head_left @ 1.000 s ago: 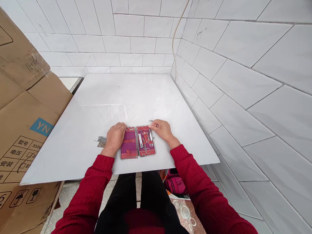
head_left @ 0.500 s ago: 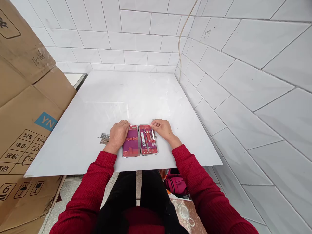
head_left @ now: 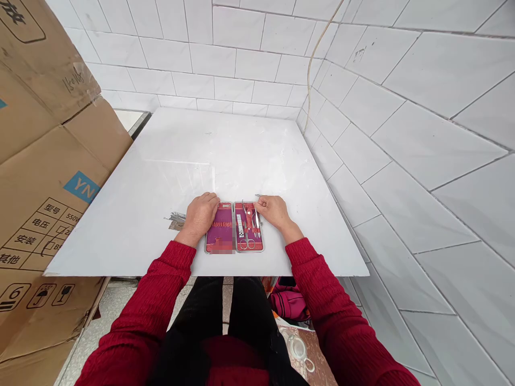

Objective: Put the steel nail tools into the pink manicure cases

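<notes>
A manicure case [head_left: 220,214] lies unfolded on the white table [head_left: 257,155], its purple and red lining facing up. Its left half has a row of elastic loops with no tools visible in them. Small scissors [head_left: 247,244], a nail clipper [head_left: 240,225] and several slim metal tools sit in the right half. My left hand [head_left: 201,215] is closed over the case's outer left edge. At the upper right corner, my right hand [head_left: 274,214] pinches a slim metal tool [head_left: 262,197], whose tip pokes out past the fingers; its kind is hidden.
A small pile of metal tools [head_left: 176,219] lies left of my left hand. A tall cardboard box [head_left: 36,161] stands along the table's left side. White tiled walls [head_left: 402,134] border the back and right, and a cable [head_left: 309,80] hangs in the corner. Below is a pink bag [head_left: 286,303].
The view has shifted slightly, moving the whole scene a little. My right hand has edged away from the case's upper corner, with more of the slim tool's tip showing. The left hand stays on the case.
</notes>
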Tool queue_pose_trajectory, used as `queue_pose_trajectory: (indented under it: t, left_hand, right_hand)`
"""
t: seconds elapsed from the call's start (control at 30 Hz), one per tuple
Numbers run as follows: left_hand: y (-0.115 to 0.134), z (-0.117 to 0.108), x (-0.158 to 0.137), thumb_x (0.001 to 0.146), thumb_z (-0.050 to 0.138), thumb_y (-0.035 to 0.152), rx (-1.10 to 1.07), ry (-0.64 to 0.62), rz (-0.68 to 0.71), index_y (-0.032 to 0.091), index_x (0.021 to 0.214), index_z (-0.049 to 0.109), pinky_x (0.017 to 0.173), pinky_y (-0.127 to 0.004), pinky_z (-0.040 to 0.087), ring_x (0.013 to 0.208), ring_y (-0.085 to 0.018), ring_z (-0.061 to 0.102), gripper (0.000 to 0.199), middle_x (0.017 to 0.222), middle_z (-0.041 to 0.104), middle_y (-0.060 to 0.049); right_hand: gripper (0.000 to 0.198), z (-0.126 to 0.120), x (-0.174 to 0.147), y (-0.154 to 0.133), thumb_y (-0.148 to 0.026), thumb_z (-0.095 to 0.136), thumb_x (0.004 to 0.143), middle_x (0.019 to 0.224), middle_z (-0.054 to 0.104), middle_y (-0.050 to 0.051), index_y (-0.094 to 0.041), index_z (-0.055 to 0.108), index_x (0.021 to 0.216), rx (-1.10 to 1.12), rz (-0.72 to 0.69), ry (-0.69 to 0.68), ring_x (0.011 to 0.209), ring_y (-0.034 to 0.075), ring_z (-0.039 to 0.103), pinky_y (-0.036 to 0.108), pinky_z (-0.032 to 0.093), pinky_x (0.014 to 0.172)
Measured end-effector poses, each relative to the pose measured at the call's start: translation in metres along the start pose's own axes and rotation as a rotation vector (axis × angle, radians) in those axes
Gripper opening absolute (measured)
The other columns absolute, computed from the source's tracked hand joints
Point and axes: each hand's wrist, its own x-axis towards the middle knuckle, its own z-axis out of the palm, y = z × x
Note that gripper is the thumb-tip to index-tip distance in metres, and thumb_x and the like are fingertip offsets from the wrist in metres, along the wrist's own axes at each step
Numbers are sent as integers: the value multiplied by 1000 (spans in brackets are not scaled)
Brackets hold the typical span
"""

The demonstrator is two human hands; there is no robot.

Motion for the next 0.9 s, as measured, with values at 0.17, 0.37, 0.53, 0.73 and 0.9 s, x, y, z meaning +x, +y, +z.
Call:
queue_pose_trajectory:
  t: [0.17, 0.37, 0.53, 0.73, 0.9]
  left_hand:
    - [-1, 1, 1, 103, 39, 21, -25, 10, 7, 22, 91, 66, 83, -38, 49, 98, -25, 62, 30, 98, 69, -8]
    - [0, 0, 0, 102, 39, 20, -33, 8, -3, 22, 90, 65, 81, -38, 49, 97, -25, 61, 29, 97, 69, -8]
    - [0, 0, 0, 102, 39, 20, -26, -4, -8, 21, 91, 65, 81, -39, 49, 98, -25, 62, 29, 98, 69, -8]
    - [-1, 1, 0, 103, 38, 21, -12, -4, -6, 21, 91, 65, 83, -39, 49, 98, -26, 61, 29, 99, 69, -8]
    - [0, 0, 0, 103, 38, 21, -10, 2, 10, 21, 90, 65, 82, -39, 49, 97, -25, 61, 30, 99, 69, -8]
  right_hand:
    - [30, 4, 3, 7, -28, 54, 82, 53, 49, -3, -23, 43, 55, 105, -30, 85, 54, 14, 44, 28, 30, 56]
    - [32, 5, 8, 10, -28, 54, 82, 52, 49, -3, -23, 40, 54, 98, 66, 230, 53, 12, 39, 28, 29, 56]
    - [38, 5, 5, 6, -40, 57, 90, 54, 52, -2, -23, 44, 58, 56, 91, 201, 53, 14, 43, 29, 29, 57]
    - [22, 8, 4, 5, -43, 61, 89, 63, 62, -2, -21, 67, 89, 83, 104, 166, 61, 17, 56, 28, 35, 60]
    - [37, 10, 2, 7, -26, 52, 88, 61, 59, -5, -23, 71, 120, 174, 31, 102, 59, 16, 55, 28, 39, 62]
